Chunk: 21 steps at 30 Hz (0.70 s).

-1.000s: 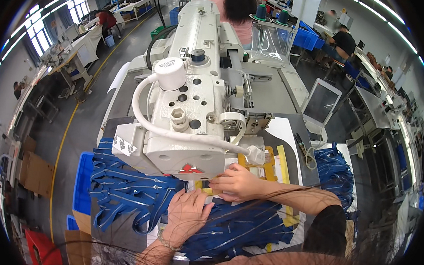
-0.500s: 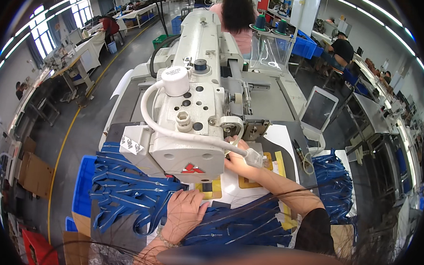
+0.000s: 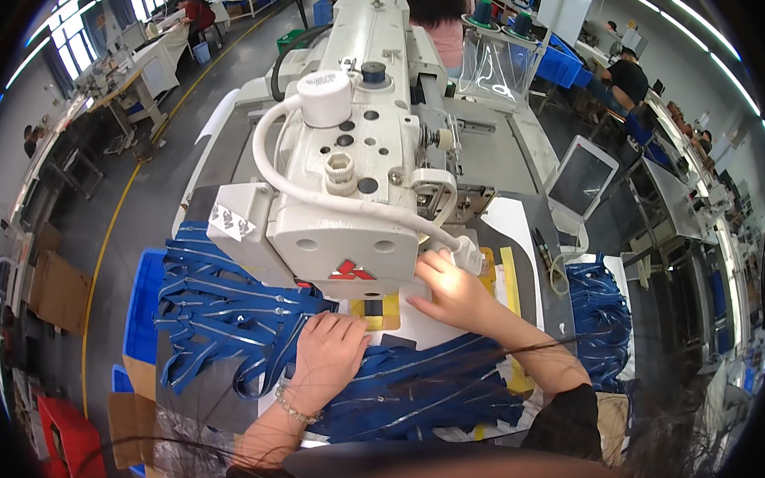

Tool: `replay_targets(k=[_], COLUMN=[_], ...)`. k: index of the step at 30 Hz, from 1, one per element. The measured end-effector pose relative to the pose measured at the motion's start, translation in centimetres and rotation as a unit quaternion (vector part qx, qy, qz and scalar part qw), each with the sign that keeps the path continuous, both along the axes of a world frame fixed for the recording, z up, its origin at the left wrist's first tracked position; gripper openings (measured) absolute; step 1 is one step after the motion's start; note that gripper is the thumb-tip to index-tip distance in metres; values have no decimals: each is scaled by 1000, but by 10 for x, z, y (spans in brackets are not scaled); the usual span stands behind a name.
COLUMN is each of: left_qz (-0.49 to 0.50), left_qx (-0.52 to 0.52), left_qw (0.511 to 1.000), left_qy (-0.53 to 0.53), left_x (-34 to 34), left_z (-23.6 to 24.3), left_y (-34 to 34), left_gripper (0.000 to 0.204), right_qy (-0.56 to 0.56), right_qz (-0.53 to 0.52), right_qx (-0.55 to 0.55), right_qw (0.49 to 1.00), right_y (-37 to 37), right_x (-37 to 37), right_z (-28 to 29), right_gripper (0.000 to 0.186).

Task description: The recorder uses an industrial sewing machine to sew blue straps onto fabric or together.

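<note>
A white industrial sewing machine [image 3: 340, 228] fills the middle, its head overhanging the work plate. My left hand [image 3: 329, 349] lies palm down, fingers stretched out, at the near edge of a yellow-edged clamp plate [image 3: 387, 312]. Blue zippers [image 3: 232, 305] with pale teeth are heaped left of that hand. More blue zippers [image 3: 427, 384] spread below and right of it. My right hand [image 3: 457, 293] hovers by the head's right side, thumb apart from the fingers, nothing visible in it. The needle area is hidden behind the head.
At the right stand a tilted screen [image 3: 583, 182] and another bundle of blue zippers [image 3: 598, 311]. A blue bin [image 3: 143, 309] is at the left, above an open cardboard box [image 3: 133, 416]. Thread cones [image 3: 483, 12] stand behind the machine. Other people sit farther off.
My right hand has drawn back toward me from beside the machine head, its thumb now in plain sight. My left hand stays near the clamp plate. The whole view has shifted slightly.
</note>
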<state>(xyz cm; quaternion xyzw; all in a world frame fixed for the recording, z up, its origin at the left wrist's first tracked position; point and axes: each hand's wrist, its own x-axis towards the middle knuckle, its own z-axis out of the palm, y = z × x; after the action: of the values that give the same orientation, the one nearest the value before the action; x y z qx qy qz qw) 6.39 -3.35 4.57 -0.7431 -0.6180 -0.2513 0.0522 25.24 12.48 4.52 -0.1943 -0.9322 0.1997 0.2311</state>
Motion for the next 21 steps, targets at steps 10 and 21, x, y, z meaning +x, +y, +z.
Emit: replay_targets(k=[10, 21], left_qz=[-61, -73], left_qx=[5, 5], left_qw=[998, 996], left_qy=[-23, -59], left_x=[4, 14], left_z=[-7, -9], left_y=[6, 7], left_gripper=[20, 18], right_qy=[-151, -70], right_qz=[214, 218], right_qx=[-102, 193], right_qw=[960, 954], right_y=[-80, -136], right_x=[79, 86], right_z=[21, 3], right_gripper=[19, 37])
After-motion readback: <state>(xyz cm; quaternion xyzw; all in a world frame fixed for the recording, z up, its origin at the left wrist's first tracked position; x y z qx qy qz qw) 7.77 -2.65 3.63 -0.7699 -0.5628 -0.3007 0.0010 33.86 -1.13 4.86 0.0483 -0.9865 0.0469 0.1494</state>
